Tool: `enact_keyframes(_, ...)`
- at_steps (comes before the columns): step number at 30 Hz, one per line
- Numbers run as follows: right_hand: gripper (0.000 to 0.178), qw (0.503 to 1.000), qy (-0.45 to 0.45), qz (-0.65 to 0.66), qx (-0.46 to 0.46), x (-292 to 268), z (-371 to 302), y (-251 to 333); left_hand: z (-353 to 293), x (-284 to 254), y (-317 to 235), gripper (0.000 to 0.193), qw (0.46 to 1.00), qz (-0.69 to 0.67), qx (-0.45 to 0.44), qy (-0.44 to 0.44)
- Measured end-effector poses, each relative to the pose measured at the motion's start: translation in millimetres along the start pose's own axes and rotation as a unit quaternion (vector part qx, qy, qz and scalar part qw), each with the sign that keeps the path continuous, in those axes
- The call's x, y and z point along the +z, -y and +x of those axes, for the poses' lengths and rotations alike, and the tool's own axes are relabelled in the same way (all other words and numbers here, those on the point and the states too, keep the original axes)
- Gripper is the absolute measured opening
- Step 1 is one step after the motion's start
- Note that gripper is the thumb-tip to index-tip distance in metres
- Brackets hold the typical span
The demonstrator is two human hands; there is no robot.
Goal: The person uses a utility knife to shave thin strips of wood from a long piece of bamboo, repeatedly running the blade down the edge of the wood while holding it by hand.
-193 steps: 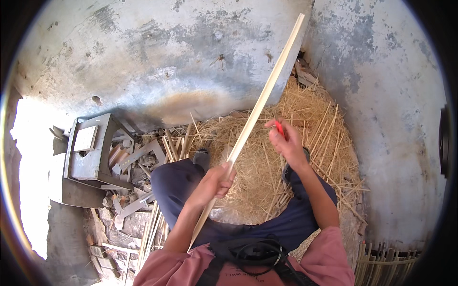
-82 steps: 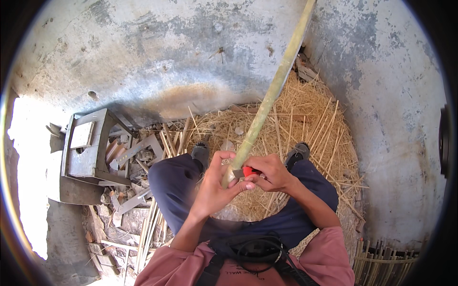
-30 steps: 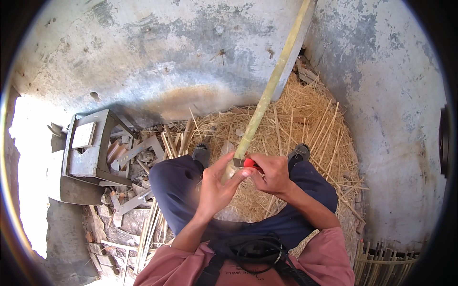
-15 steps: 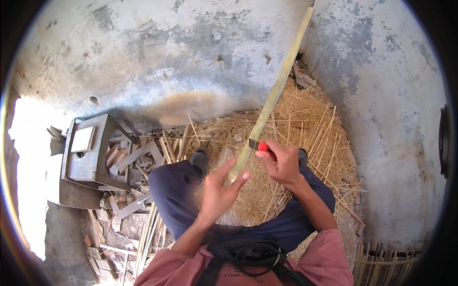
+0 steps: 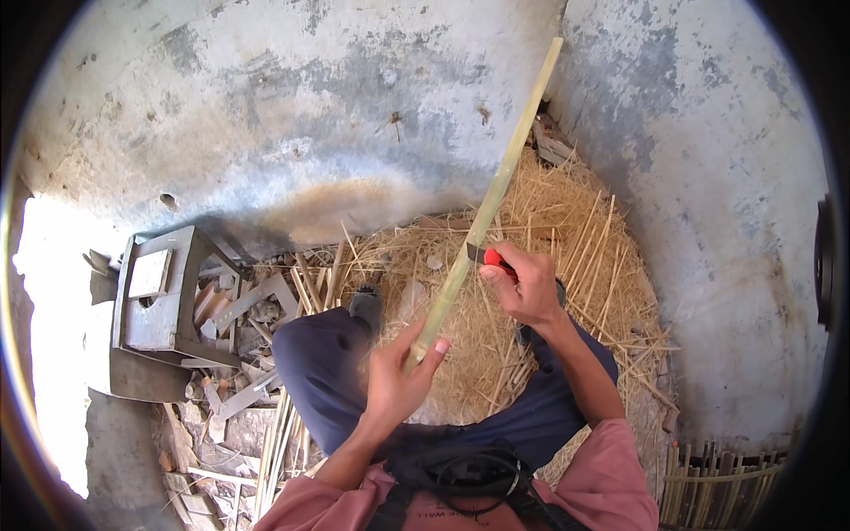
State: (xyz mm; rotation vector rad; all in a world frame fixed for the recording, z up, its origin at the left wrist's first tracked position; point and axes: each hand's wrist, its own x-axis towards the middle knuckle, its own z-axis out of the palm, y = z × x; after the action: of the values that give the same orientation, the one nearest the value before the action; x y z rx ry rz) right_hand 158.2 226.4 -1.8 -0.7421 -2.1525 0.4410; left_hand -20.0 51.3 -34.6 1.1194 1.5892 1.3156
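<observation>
- Left hand (image 5: 396, 376): bare, closed on the strip's near end, thumb along one side and fingers along the other.
- Right hand (image 5: 531, 288): bare, apart from the left and farther up, clamped on the knife's handle.
- Knife (image 5: 493, 257): bright red grip; short, flat, dark blade laid across the strip above the left hand.
- Strip (image 5: 498, 188): one, long, narrow and straight, bamboo-like; pale yellow-green, smooth; slanting from the left hand up and to the right, its far end before the wall.
- Trousers (image 5: 310, 365): dark blue cloth, knees spread on either side of the hands.
- Shirt (image 5: 611, 487): dusty pink, soft folds; black straps and a looped cable at the front.
- Shoe (image 5: 365, 306): dark grey, beyond the left knee.
- Shavings (image 5: 558, 199): straw-coloured, fine, curled and tangled, heaped beneath and beyond the hands, with thin straight sticks among them.
- Stool (image 5: 168, 305): weathered grey wood, boxy, tipped over at left.
- Rubble (image 5: 252, 305): flat angular offcuts and broken fragments, beside the stool.
- Slats (image 5: 276, 442): pale, slender, lying lengthwise left of the person.
- Wall (image 5: 336, 106): plaster, mottled white and blue-grey, flaking, stained brown low down.
- Rack of upright sticks (image 5: 722, 489): lower right, crossed by a thin rail.
</observation>
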Motion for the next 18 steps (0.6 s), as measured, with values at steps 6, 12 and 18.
enact_keyframes(6, 0.037, 0.996, -0.062, 0.025, 0.051, -11, 13, -37, -20, -4, 5, 0.039, 0.996, 0.047, -0.070, 0.023)
enact_keyframes(12, 0.039, 0.992, -0.104, 0.015, 0.074, -31, 36, -92, -46, -14, 17, 0.039, 0.998, 0.016, -0.041, 0.044)
enact_keyframes(18, 0.049, 0.977, -0.142, 0.071, 0.143, -49, 64, -144, -60, -17, 30, 0.041, 0.999, 0.003, -0.025, 0.042)
